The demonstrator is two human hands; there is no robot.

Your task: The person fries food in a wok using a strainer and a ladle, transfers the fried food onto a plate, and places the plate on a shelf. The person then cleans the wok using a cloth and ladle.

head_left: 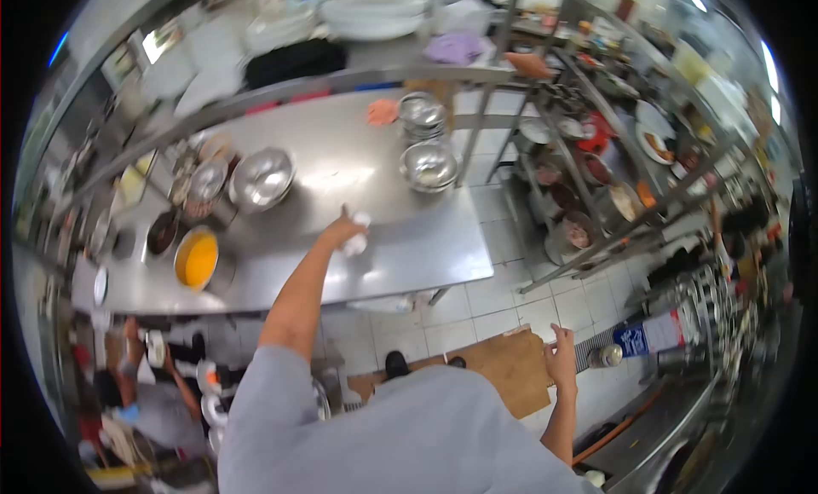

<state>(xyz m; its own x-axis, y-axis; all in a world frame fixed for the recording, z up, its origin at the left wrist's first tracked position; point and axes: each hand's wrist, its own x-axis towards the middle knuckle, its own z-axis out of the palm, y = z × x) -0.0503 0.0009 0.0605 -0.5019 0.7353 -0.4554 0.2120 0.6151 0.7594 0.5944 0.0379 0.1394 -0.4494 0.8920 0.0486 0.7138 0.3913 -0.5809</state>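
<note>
On the steel worktable, my left hand is closed around a white wad, which looks like a cloth or paper. It presses against the tabletop near the middle. To its left stand a large metal bowl and a pot of orange-yellow liquid. Stacked metal bowls are farther off to its right. My right hand hangs away from the table on my right side, above the floor, with fingers apart and nothing visible in it.
A metal shelf rack with food containers stands to the right. Brown cardboard lies on the tiled floor at my feet. At lower left a co-worker holds a whitish object. An overhead shelf carries dishes.
</note>
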